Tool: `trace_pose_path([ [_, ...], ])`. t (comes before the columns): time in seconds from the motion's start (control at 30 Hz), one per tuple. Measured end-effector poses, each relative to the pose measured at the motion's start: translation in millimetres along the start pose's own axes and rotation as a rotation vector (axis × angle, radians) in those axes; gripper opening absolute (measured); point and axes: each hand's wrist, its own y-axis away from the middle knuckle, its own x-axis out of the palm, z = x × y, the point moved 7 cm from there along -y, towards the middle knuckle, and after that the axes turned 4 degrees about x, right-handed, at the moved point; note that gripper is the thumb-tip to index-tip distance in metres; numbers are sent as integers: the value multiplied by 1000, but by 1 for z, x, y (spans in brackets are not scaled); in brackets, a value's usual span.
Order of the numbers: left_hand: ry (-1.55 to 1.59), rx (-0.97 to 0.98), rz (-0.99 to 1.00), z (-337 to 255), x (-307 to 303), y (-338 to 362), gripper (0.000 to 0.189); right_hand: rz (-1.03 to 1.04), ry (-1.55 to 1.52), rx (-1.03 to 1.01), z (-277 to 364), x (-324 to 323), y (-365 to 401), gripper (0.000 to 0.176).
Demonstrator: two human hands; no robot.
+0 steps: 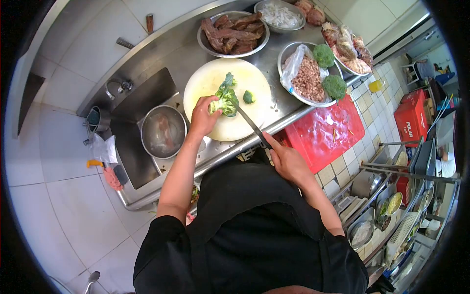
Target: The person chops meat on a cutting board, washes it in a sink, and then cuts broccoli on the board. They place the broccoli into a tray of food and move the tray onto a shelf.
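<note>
My left hand (pixel 204 116) grips a head of broccoli (pixel 226 104) on the round white cutting board (pixel 254 122). In my right hand (pixel 286 158) is the dark handle of a knife (pixel 250 123). Its blade slants up and left across the board's edge, with the tip end at the broccoli's right side. A small cut broccoli floret (pixel 249 96) lies on the board to the right of the blade. Whether the blade has entered the broccoli is too small to tell.
Behind the board stands a bowl of dark meat strips (pixel 232 34). To the right, a bowl (pixel 283 73) holds minced meat and broccoli. On the left, a sink (pixel 142 105) contains a metal pot (pixel 164 153). A red lidded crate (pixel 338 122) sits beside the counter.
</note>
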Motion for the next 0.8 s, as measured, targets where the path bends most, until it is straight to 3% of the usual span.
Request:
trace_pose_path([
  [0.43,-65,52,56,5,7,-14,39,-24,140,-41,7,-5,-7,65],
  [0.8,-46,134,61,9,10,-32,36,67,15,-14,-5,25,-55,67],
])
